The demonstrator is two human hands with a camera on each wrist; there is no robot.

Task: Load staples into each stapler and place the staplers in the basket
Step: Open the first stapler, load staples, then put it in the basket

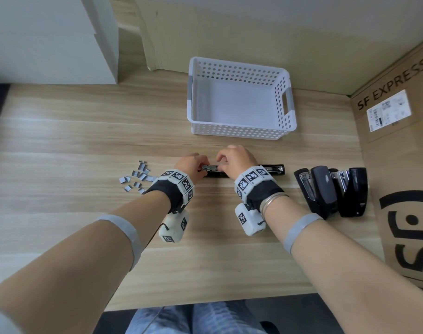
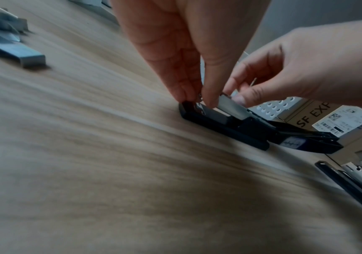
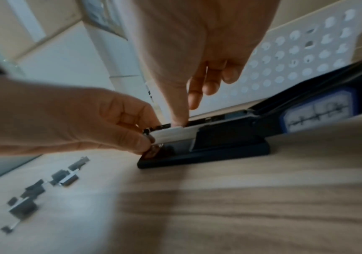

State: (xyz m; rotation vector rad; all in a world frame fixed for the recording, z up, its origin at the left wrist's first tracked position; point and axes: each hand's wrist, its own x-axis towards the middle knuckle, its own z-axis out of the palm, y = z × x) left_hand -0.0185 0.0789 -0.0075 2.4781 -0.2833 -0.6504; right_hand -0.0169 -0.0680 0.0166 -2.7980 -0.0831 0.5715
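Note:
A black stapler (image 1: 275, 170) lies opened flat on the wooden table (image 1: 85, 141), its lid swung out to the right. My left hand (image 1: 202, 168) pinches the front end of its metal magazine (image 2: 210, 115), fingertips (image 2: 184, 92) down on the tip. My right hand (image 1: 220, 165) pinches a silver staple strip (image 2: 232, 108) that sits in the magazine. In the right wrist view one fingertip (image 3: 179, 120) bears down on the staple strip (image 3: 175, 133). Loose staple strips (image 1: 135, 175) lie scattered left of my left wrist. The white perforated basket (image 1: 239, 135) stands behind the hands with nothing in it.
Two more black staplers (image 1: 316, 191) (image 1: 352, 191) lie side by side to the right of the open one. A cardboard box (image 1: 398, 141) printed SF EXPRESS walls off the right side. A white cabinet (image 1: 49, 39) stands at the back left. The table's near edge is close to my lap.

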